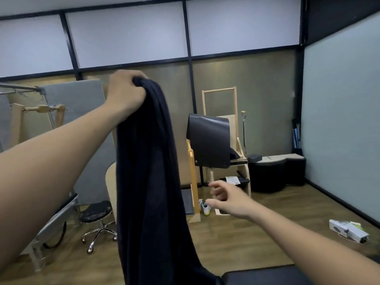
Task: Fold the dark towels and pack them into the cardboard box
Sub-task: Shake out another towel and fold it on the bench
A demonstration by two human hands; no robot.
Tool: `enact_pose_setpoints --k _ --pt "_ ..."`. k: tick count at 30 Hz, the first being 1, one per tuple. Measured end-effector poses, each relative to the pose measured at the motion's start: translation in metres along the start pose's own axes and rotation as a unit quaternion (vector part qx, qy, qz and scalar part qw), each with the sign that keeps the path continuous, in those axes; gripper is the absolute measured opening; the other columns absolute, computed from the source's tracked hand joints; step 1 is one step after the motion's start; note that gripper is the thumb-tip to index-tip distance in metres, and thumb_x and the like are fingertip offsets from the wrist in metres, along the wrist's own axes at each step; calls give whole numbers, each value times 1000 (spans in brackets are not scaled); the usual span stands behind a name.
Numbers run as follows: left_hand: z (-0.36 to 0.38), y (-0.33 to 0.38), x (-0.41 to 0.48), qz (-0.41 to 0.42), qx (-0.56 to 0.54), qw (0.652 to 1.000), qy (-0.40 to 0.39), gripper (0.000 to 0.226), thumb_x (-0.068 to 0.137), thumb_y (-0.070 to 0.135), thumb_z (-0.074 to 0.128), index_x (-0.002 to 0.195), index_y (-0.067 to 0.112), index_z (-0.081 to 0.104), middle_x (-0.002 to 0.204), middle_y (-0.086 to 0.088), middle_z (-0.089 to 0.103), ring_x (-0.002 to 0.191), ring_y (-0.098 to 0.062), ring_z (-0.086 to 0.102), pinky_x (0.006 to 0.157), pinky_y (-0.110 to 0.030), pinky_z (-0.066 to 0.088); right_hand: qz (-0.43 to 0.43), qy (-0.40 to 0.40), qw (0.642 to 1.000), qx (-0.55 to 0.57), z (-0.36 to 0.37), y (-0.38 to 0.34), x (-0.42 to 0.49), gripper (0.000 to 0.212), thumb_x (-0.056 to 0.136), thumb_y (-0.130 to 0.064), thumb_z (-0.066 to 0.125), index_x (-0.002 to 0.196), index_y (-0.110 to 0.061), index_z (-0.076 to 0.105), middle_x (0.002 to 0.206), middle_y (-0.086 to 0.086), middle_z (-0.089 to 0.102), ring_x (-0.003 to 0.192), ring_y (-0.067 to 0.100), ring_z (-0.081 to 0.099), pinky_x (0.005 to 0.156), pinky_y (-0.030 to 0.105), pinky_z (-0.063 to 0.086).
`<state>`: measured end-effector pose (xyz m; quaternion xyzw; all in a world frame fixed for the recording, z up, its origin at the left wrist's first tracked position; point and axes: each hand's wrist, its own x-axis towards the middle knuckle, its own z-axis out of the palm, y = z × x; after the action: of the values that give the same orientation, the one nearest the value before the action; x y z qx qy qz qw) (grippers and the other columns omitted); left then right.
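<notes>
Gripping the bunched top end of the dark towel [152, 182] with the fingers [133, 76] of the left hand [125, 93] curled tight round it, high in the upper centre-left of the frame. Reaching in from the lower right with the right hand [228, 199], fingers [217, 185] spread and loosely bent, holding nothing, just right of the hanging cloth and not touching it.

Likely to go wrong at the catch: with the cloth this gathered, easy to grab an inner fold instead of the true edge, which would give a twisted, lopsided fold. Could also drag the lower end, or snag it on the black padded bench [267, 274] at bottom right. Hard to say whether it touches already, as that end is cut off by the frame. No cardboard box in sight.

Hanging straight down through the middle of the frame, long axis vertical, top end in the fist, bottom end pointing at the lower edge, bunched in lengthwise pleats rather than spread flat.
</notes>
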<state>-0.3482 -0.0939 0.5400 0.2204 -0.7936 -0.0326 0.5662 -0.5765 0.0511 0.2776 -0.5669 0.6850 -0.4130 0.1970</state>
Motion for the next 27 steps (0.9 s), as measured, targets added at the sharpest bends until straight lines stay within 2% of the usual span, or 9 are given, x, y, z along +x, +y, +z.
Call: enact_pose_setpoints --k 3,7,9,12,15,17,20,23,27 --pt "3 7 3 0 7 1000 -6 31 69 11 47 81 17 75 78 -2 71 82 -20 66 75 -33 54 -9 -42 997 57 44 -40 4 60 82 -47 73 135 -32 50 122 -12 60 110 7 59 86 23 51" --pt "-6 -12 3 -46 27 998 22 31 72 3 48 83 13 76 82 -5 72 88 -26 67 74 -33 52 2 -33 999 42 102 -42 5 35 88 -30 67 123 -28 63 117 -11 69 108 10 63 96 31 52" --pt "-12 -25 -1 -80 17 996 27 33 72 1 45 82 12 74 83 -5 71 86 -23 65 71 -29 48 19 -36 998 37 117 -26 1 25 93 -19 59 111 -34 66 108 -15 69 104 8 63 92 22 51" --pt "-29 -45 -11 -121 18 992 36 32 69 4 43 77 14 71 80 -5 69 83 -23 64 69 -28 46 53 -28 998 -11 114 6 -7 37 93 -8 52 91 -44 60 91 -25 64 93 -1 61 76 5 45" --pt "-48 -70 -17 -165 17 985 52 32 69 6 42 76 16 71 80 -6 69 81 -23 62 72 -30 48 73 -10 995 -65 89 30 -8 44 89 0 45 79 -40 61 86 -14 69 80 3 64 67 14 50" --pt "-57 -83 -18 -193 21 978 77 30 66 10 41 74 19 69 77 -4 66 79 -22 60 72 -29 46 62 -6 989 -133 64 40 1 44 91 -2 47 73 -39 60 91 -8 70 86 10 64 67 18 47" --pt "-70 -93 -21 -205 40 972 105 29 74 6 45 83 20 70 83 -4 65 86 -21 60 72 -27 42 79 57 976 -195 9 40 19 21 94 -11 55 96 -24 72 108 8 70 103 29 63 81 30 48" --pt "-80 -106 -28 -189 80 971 122 33 80 -1 46 94 13 73 86 -9 63 87 -18 55 67 -29 38 74 146 972 -168 -56 20 30 18 94 -13 60 80 -21 69 88 8 70 82 25 63 66 30 43" --pt "-90 -130 -34 -202 95 968 116 31 75 6 47 92 2 73 77 -11 57 80 -17 51 59 -24 38 66 223 952 -197 -137 -14 30 30 93 -26 65 63 -26 62 74 3 67 78 25 61 63 29 37"
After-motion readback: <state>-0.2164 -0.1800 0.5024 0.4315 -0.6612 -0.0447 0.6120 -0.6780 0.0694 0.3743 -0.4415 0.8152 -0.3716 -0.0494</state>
